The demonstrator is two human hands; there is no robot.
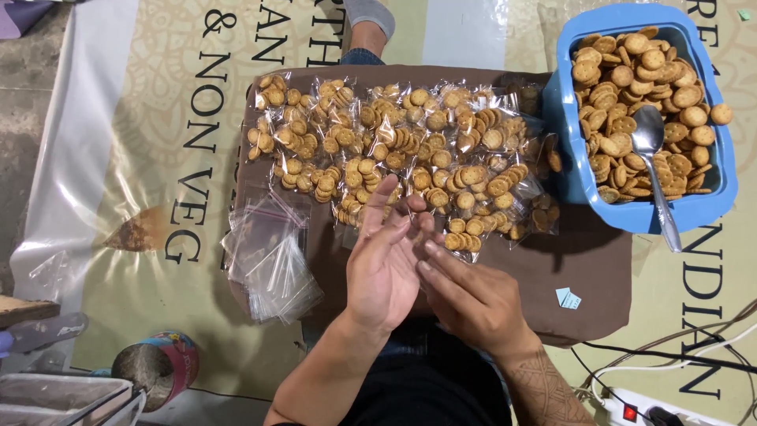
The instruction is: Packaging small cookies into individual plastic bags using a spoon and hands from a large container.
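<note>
Left hand [384,264] palm up, fingers spread, grip apart, holding nothing. Right hand [473,296] beside it, fingers extended and touching the left fingertips, grip loose and empty. Both over the brown surface [587,276], just below the packed biscuit bags [402,150]. Empty clear bags [268,256] left; blue tub [569,118] of biscuits with spoon [653,158] right.

clear sealed packets of small round biscuits [410,150] lie in rows on the brown surface [583,276], just left of the blue tub [572,142]. a stack of empty clear bags [268,256] lies below-left of the packets. a cream printed banner [150,158] with dark lettering spreads under the surface.
</note>
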